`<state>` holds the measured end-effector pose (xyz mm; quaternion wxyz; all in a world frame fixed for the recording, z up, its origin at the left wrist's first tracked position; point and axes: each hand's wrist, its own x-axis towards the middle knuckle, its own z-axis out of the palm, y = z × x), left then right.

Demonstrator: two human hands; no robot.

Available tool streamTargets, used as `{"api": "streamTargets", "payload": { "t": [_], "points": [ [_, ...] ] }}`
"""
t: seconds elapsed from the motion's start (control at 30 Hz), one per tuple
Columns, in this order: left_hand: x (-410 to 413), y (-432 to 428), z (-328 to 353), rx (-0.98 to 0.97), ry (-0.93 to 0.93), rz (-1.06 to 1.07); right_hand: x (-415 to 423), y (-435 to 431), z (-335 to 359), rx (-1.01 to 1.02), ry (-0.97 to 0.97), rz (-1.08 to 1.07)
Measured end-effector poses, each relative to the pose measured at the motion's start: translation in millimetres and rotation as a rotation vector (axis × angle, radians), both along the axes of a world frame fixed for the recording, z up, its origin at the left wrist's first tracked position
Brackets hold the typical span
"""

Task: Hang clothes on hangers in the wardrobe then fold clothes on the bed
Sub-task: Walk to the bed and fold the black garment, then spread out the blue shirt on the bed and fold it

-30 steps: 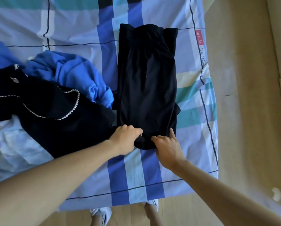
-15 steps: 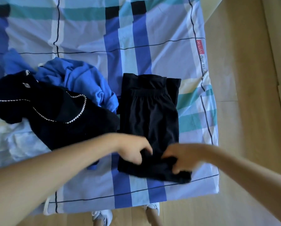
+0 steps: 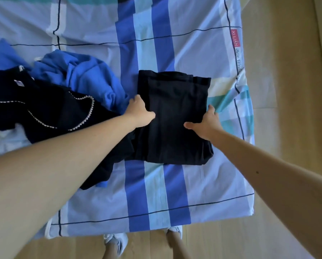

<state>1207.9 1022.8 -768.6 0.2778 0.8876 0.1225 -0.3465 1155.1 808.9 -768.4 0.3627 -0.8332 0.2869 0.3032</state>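
Note:
A black garment [image 3: 173, 116] lies folded into a compact rectangle on the bed [image 3: 152, 199], right of the middle. My left hand [image 3: 138, 112] grips its left edge, thumb on top and fingers curled down the side. Over at the right edge, my right hand [image 3: 206, 123] rests on the fabric with the thumb spread across it and the fingers straight along the border. A crumpled blue garment [image 3: 85, 77] and a dark garment with white beaded trim [image 3: 50, 109] lie in a heap to the left, touching the folded piece.
The checked blue, white and teal sheet covers the bed; its right edge [image 3: 247, 116] and near edge drop to a wooden floor [image 3: 287, 90]. My feet in white shoes [image 3: 117, 240] stand at the foot of the bed.
The long black garment has been folded in half away from me into a shorter rectangle. Both hands left its near hem and now sit at its left and right sides.

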Motion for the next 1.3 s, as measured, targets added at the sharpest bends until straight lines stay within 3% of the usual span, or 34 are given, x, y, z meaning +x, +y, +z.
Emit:
{"api": "streamTargets", "payload": {
  "t": [0.07, 0.2, 0.33, 0.53, 0.77, 0.83, 0.9, 0.97, 1.0, 1.07, 1.13, 1.2, 1.3],
  "points": [
    [-8.1, -5.0, -9.0, 0.009, -0.032, 0.112, -11.1, 3.4, -11.0, 0.07, -0.112, -0.133],
    [-19.0, -11.4, -24.6, -0.165, 0.114, 0.305, -15.5, 5.6, -17.7, 0.222, -0.168, -0.262],
    [-45.7, -19.8, -27.3, -0.295, 0.14, 0.221, -25.2, -4.1, -2.6, 0.319, -0.217, -0.183],
    [-106.8, -69.7, -6.9, -0.522, -0.006, 0.143, -75.0, -60.4, 29.4, 0.181, -0.364, -0.085],
    [-177.3, -106.9, -11.4, -0.322, 0.154, 0.168, -144.3, -108.7, 13.9, -0.016, -0.116, 0.014],
    [-183.9, -109.4, -6.7, -0.204, 0.105, 0.134, -149.5, -106.9, 8.3, -0.093, -0.117, 0.023],
    [-182.9, -108.4, -2.0, -0.015, -0.182, -0.016, -150.5, -99.5, 5.7, -0.279, -0.239, 0.092],
    [-177.1, -108.7, -1.7, 0.091, -0.514, -0.309, -149.5, -88.3, 4.2, -0.455, -0.391, 0.237],
    [-173.6, -108.3, -2.3, 0.087, -0.584, -0.485, -148.7, -81.4, 3.8, -0.472, -0.442, 0.32],
    [-164.6, -104.7, -8.1, 0.095, -0.527, -0.806, -148.1, -71.2, -2.1, -0.418, -0.444, 0.485],
    [-157.0, -98.5, -19.6, 0.12, -0.369, -0.978, -148.3, -68.4, -10.6, -0.349, -0.343, 0.572],
    [-150.0, -83.2, -27.1, 0.081, -0.373, -1.012, -144.7, -65.4, -14.2, -0.305, -0.3, 0.559],
    [-134.6, -50.8, -23.9, 0.06, -0.526, -0.909, -134.0, -57.8, -3.9, -0.295, -0.323, 0.447]
  ]
}}
